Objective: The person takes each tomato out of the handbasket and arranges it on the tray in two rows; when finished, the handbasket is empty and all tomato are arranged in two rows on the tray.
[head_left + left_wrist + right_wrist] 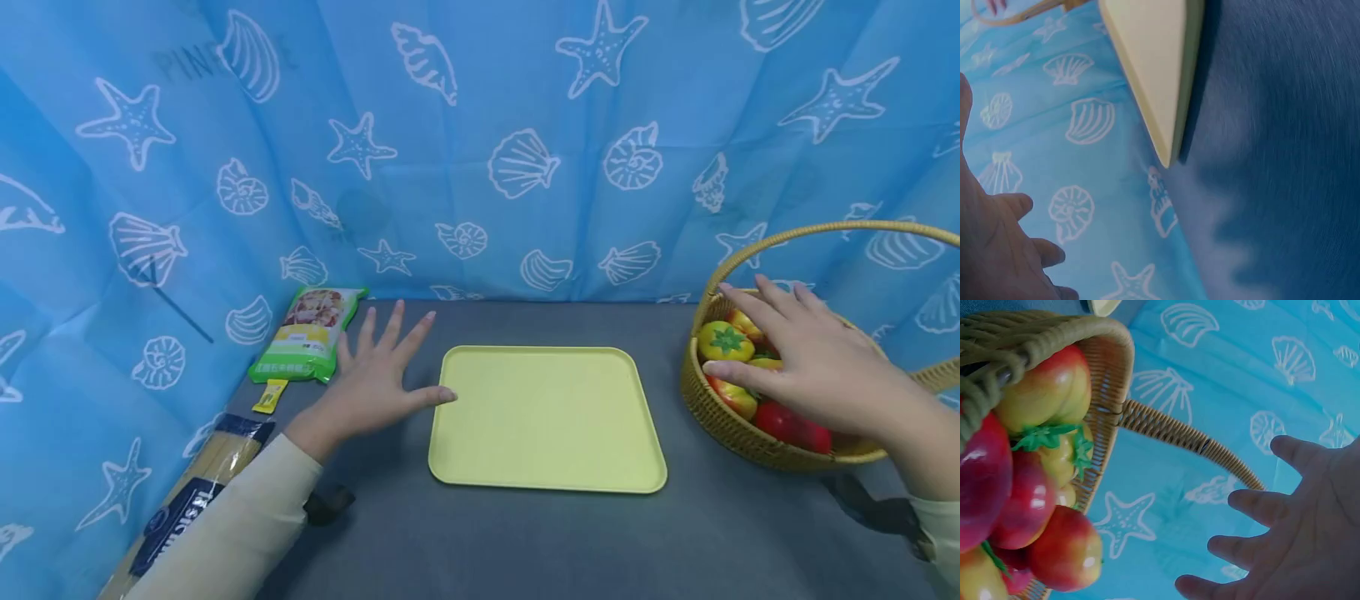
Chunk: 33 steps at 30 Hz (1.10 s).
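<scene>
Your left hand (pixel 378 375) is just off the left edge of the yellow tray (pixel 547 417): back of hand up, fingers spread, grip unloaded. Thumb tip overlaps the tray's edge in the head view. Your right hand (pixel 817 367) is well right of the tray, over the wicker basket (pixel 720 425); fingers also spread, grip unloaded. Right wrist view shows its fingertips apart from the fruit pieces (pixel 726 342), red and yellow, some with green leafy tops, piled in the basket. Tray lies flat on the grey table (pixel 525 550), between your hands. Left of the tray, toward its far side: green food packet (pixel 307 337), small yellow sachet (pixel 270 396) at its near edge. Left of the tray, nearer you: long dark-labelled pack (pixel 187 508), partly behind your sleeve (pixel 240 517). Blue shell-print curtain (pixel 465 108) hangs behind the tray.
</scene>
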{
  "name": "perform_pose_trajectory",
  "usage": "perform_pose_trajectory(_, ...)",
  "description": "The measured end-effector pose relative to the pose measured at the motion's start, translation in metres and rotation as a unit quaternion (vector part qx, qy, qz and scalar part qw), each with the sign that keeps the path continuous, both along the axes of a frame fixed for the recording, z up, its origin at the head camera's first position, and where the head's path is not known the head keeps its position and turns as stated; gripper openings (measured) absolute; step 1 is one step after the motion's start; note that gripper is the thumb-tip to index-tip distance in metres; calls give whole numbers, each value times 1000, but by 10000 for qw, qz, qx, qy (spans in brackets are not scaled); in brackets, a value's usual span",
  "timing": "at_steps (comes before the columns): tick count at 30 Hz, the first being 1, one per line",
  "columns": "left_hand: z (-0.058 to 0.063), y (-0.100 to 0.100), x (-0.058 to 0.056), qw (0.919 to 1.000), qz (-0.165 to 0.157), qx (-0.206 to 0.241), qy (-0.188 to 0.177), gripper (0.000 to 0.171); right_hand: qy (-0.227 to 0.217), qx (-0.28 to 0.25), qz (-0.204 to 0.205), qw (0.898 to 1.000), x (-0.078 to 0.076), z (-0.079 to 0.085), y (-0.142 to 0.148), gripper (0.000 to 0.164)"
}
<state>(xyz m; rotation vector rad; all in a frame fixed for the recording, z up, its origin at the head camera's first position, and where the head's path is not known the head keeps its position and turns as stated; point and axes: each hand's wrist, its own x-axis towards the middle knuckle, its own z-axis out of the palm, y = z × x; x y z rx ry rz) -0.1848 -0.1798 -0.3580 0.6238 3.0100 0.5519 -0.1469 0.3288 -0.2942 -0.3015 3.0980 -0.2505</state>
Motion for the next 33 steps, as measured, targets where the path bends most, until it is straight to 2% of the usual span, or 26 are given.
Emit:
perform_pose_trajectory(3,-9,0,-2,9986,32,468,-234,107,210,-334,-37,9992,0,-6,10,104)
perform_pose_trajectory(7,-24,-3,-3,9926,74,1049,-612,102,553,-876,-7,9946,-5,-16,25,95)
perform_pose_trajectory(11,-39,-8,-4,9797,-45,1741,-988,96,865,-1311,-103,9875,-10,-28,45,91)
perform_pose_trajectory(14,-49,-10,-9,9593,-241,2503,-1284,88,1125,-1625,-289,9798,-9,-36,59,88)
perform_pose_trajectory(18,-61,-12,-16,9174,-394,3544,-1765,79,1377,-2048,-568,9674,-8,-44,72,83)
perform_pose_trajectory(21,-68,-11,-19,8918,-342,4022,-2042,78,1373,-2347,-781,9592,-10,-50,76,82)
perform_pose_trajectory(30,-87,-3,-20,8444,-193,4736,-2497,72,1050,-3022,-1527,9351,-20,-74,82,85)
perform_pose_trajectory(32,-91,-1,-21,8356,-140,4828,-2617,72,899,-2976,-1726,9346,-22,-82,86,88)
perform_pose_trajectory(33,-93,-1,-22,8344,-110,4825,-2661,73,800,-2903,-1816,9361,-22,-86,88,91)
